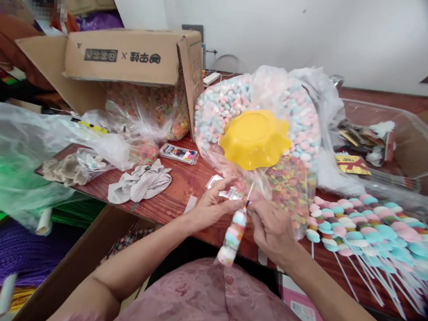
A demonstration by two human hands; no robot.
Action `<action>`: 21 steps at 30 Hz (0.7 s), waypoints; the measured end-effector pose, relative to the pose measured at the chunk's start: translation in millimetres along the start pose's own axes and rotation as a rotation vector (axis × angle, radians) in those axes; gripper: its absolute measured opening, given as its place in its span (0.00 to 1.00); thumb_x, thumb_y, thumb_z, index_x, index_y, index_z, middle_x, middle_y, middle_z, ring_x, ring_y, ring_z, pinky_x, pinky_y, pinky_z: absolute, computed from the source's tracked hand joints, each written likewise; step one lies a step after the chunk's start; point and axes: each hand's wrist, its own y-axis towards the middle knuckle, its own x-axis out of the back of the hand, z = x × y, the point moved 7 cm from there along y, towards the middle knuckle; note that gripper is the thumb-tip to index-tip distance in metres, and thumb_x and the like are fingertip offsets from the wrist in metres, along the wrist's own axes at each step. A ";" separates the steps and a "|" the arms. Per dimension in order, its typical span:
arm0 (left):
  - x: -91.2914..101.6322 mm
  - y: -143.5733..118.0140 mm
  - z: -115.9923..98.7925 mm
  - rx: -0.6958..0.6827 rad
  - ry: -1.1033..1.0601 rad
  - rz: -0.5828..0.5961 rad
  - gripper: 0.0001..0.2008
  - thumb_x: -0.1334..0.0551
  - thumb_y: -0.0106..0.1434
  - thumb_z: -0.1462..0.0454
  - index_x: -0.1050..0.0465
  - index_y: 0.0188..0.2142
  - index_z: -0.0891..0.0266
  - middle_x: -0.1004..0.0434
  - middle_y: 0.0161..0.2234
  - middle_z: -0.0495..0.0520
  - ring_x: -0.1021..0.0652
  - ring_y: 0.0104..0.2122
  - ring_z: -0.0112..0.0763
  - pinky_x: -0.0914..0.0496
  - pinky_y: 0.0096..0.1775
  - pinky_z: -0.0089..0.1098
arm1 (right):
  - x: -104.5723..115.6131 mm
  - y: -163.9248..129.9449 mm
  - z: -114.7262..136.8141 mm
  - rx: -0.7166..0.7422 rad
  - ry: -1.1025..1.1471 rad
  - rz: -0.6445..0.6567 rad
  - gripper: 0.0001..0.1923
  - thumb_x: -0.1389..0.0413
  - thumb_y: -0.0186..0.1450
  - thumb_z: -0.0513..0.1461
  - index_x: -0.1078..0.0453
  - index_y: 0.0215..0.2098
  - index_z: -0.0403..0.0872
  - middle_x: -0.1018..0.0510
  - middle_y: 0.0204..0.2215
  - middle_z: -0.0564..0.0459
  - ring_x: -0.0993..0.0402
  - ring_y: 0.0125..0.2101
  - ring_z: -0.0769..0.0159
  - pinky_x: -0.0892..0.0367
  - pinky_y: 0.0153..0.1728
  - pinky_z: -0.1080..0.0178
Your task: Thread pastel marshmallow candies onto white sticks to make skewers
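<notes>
In front of my chest hangs a wrapped marshmallow skewer, its stick pointing away from me and its candy end toward my shirt. A small coloured tie sits round the neck of the wrapper. My left hand pinches at that neck from the left, thumb against it and the other fingers lifted. From the right, my right hand grips the same neck with curled fingers. Just beyond lie a big clear bag of pastel marshmallows and a yellow wavy-rimmed bowl upside down on it. Ring-shaped candies show in clear plastic beside the bowl.
Many unwrapped marshmallow skewers lie at right, before a clear plastic bin. An open cardboard box with bagged candy stands at left. Grey gloves lie near the table edge. Purple twisted bundles sit below left; another person is at far left.
</notes>
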 end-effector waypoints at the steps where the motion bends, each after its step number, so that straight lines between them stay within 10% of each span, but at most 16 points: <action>1: -1.7 -3.5 4.9 0.057 -0.071 0.016 0.31 0.30 0.56 0.54 0.32 0.58 0.53 0.28 0.51 0.55 0.26 0.47 0.33 0.34 0.49 0.34 | 3.8 2.1 3.8 0.065 -0.050 -0.043 0.08 0.52 0.65 0.30 0.35 0.31 0.46 0.30 0.24 0.53 0.35 0.26 0.66 0.40 0.29 0.63; 6: -24.6 -19.8 18.4 0.166 -0.154 0.326 0.20 0.31 0.57 0.56 0.24 0.47 0.63 0.22 0.39 0.55 0.24 0.39 0.31 0.32 0.47 0.34 | 7.9 7.0 15.8 0.119 -0.018 -0.133 0.08 0.52 0.65 0.29 0.34 0.33 0.46 0.28 0.24 0.52 0.34 0.27 0.66 0.39 0.30 0.63; 16: -21.9 -32.2 -10.4 -0.385 0.614 0.211 0.11 0.46 0.68 0.65 0.25 0.41 0.65 0.22 0.38 0.59 0.24 0.40 0.33 0.31 0.46 0.34 | -56.1 -40.8 -24.1 -1.052 1.317 0.065 0.13 0.37 0.53 0.42 0.37 0.22 0.46 0.40 0.14 0.62 0.51 0.15 0.77 0.56 0.16 0.70; 21: -20.1 -40.2 -12.7 -0.328 0.581 0.141 0.09 0.43 0.66 0.63 0.26 0.40 0.66 0.21 0.36 0.58 0.24 0.37 0.31 0.30 0.43 0.32 | -73.4 -50.3 -3.1 -1.212 1.640 0.130 0.13 0.34 0.48 0.39 0.35 0.24 0.45 0.40 0.14 0.63 0.55 0.15 0.80 0.59 0.15 0.73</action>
